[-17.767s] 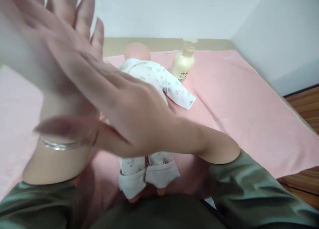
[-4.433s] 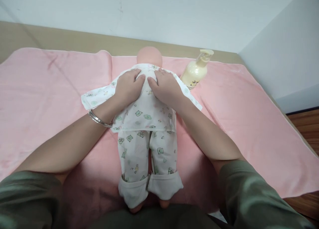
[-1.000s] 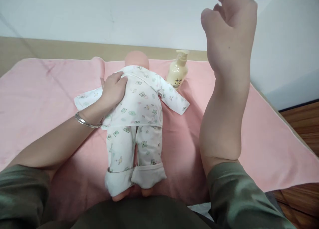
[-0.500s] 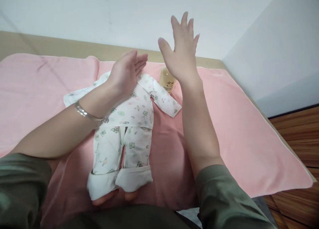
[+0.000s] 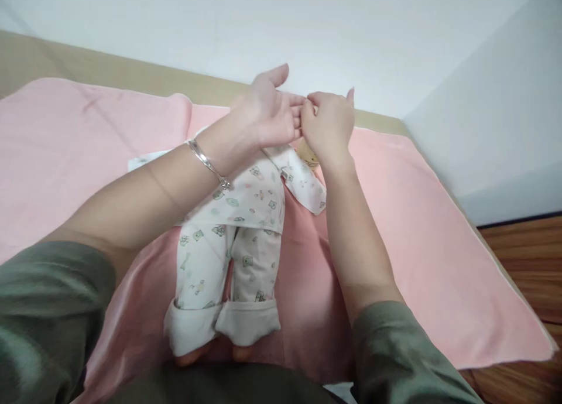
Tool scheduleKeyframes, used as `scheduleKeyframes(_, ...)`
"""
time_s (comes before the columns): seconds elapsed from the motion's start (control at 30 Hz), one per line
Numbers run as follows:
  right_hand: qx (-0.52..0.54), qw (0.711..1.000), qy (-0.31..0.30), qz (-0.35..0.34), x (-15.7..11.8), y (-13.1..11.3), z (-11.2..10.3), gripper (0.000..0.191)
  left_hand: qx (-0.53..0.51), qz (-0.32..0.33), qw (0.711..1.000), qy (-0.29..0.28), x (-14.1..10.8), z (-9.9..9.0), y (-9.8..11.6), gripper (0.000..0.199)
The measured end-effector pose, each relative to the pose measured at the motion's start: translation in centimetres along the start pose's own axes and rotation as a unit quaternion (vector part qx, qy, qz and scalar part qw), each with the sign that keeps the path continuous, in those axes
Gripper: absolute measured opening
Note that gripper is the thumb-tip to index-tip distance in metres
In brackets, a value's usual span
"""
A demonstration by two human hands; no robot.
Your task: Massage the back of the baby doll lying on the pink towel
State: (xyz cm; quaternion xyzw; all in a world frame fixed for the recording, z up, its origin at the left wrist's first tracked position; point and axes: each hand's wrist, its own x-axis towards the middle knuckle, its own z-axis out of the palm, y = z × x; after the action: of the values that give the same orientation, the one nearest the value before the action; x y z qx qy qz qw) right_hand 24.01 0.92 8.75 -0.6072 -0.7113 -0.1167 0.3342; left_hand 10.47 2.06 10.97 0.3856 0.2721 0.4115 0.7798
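My left hand (image 5: 276,111) is turned palm up above the doll's chest, thumb raised and fingers stretched towards the right. Its fingertips meet my right hand (image 5: 330,123), whose thumb and fingers are curled round them; one finger sticks up. Below lies a doll in white pajamas (image 5: 254,199) with a small green animal print, on its back with its feet (image 5: 193,356) towards me. My left hand and forearm cover its head and part of its upper body. Partly hidden behind my right hand is a pale yellow bottle (image 5: 308,155).
A pink blanket (image 5: 408,234) spreads under the doll over a light wooden surface (image 5: 132,67). A white wall (image 5: 373,35) rises behind it and another on the right. Dark wood-grained boards (image 5: 527,263) show at the lower right.
My two hands were apart and have come together. The left moved right and turned palm up; the right came down from a spread, raised pose and curled round the left fingertips.
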Motion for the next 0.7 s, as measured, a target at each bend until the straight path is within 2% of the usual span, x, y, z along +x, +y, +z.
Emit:
scheduleKeyframes(0.07, -0.007, 0.999, -0.007, 0.035, 0.1, 0.0, 0.1, 0.04, -0.083, -0.062, 0.994, -0.022, -1.0, 0.0, -0.1, 0.074)
scheduleKeyframes(0.2, -0.031, 0.997, -0.013, 0.068, 0.4, 0.4, 0.2, 0.04, -0.095, -0.077, 0.992, 0.005, -3.8, -0.2, 1.4, 0.083)
scheduleKeyframes(0.27, -0.044, 0.997, -0.002, 0.058, 0.6, 0.5, 0.4, 0.04, -0.095, -0.063, 0.994, -0.001, -5.3, -0.6, 3.0, 0.081)
scheduleKeyframes(0.4, -0.066, 0.995, 0.013, 0.071, 0.8, 0.3, 0.9, 0.042, -0.11, 0.01, 0.993, -0.03, -8.5, -1.8, 6.4, 0.068)
scheduleKeyframes(0.47, -0.077, 0.993, 0.015, 0.088, 0.9, 0.0, 1.2, 0.041, -0.137, 0.028, 0.989, -0.047, -10.0, -2.3, 7.5, 0.079)
scheduleKeyframes(0.53, -0.087, 0.991, 0.019, 0.099, 0.9, -0.2, 1.3, 0.039, -0.161, 0.027, 0.985, -0.048, -11.2, -2.7, 8.1, 0.077)
scheduleKeyframes(0.63, -0.097, 0.989, 0.031, 0.112, 0.7, -0.5, 1.3, 0.038, -0.172, 0.013, 0.984, -0.031, -12.5, -3.1, 8.3, 0.059)
scheduleKeyframes(0.7, -0.1, 0.987, 0.037, 0.118, 0.7, -0.5, 1.3, 0.038, -0.175, 0.007, 0.984, -0.034, -13.1, -3.3, 8.3, 0.06)
